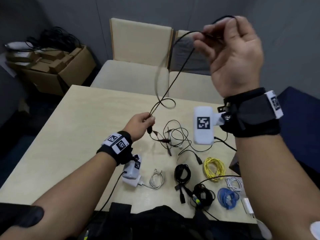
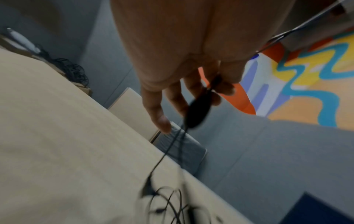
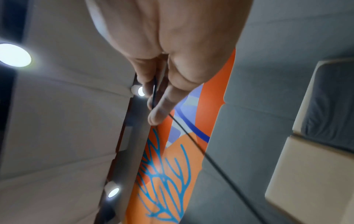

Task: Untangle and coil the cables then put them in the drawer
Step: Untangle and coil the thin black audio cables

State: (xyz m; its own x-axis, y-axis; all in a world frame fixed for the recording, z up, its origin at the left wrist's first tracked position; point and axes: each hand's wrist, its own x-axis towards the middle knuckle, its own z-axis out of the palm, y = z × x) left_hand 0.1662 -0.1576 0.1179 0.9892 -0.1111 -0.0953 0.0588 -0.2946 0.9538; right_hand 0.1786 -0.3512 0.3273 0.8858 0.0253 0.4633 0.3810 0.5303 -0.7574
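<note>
Cable (image 1: pixel 170 80) stretched between both hands

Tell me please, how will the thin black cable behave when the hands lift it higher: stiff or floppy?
Probably floppy: the thin black cable sags and loops between the right hand and left hand. It looks light, held by pinches alone. Its lower end joins the tangle on the table, so lifting may drag that.

black cable (image 1: pixel 170 78), yellow coil (image 1: pixel 214 168), blue coil (image 1: pixel 227 198), white coil (image 1: pixel 156 179), pale wood-grain table (image 1: pixel 69 129)
</note>
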